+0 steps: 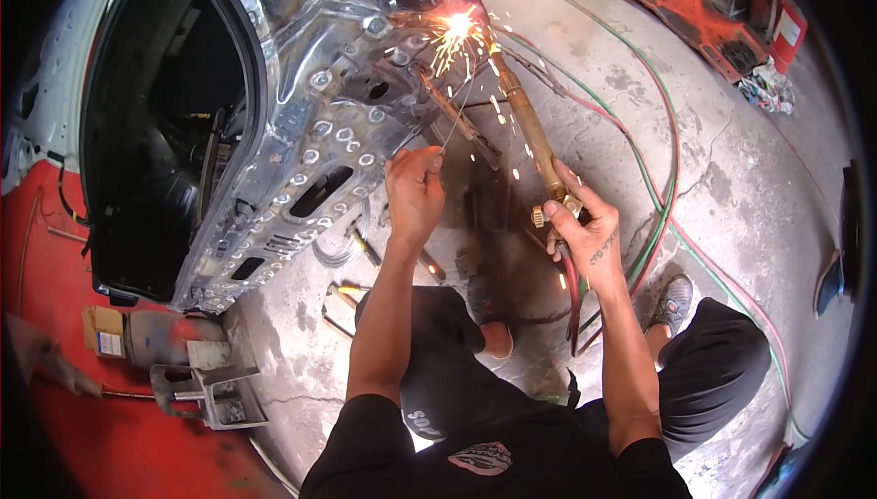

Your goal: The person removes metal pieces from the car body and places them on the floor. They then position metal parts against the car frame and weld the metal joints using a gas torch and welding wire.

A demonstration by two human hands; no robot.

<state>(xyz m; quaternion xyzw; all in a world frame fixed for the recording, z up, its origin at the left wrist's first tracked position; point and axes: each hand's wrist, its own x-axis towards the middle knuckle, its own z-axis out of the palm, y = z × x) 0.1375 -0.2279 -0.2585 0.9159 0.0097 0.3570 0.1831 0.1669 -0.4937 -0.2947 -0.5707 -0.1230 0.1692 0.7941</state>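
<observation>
My right hand [586, 225] is wrapped around the lower end of a brass gas welding torch [523, 111], near its valve knob [538, 217]. Pinched in my left hand [416, 190] is a thin metal filler rod [459, 114], which runs up toward the torch tip. A bright glow with sparks [459, 26] hides the tip and the spot it meets on the bare metal car body [352, 120]. Spot-weld marks and slotted holes cover that metal. Sparks fall past the torch toward my right hand.
Red and green hoses [660, 198] curve across the concrete floor [722, 143] at right. Several tools [345, 291] and a wire coil [333, 248] lie below the car body. A metal bracket [212, 388] stands at lower left. Orange-red equipment [676, 1] sits at upper right.
</observation>
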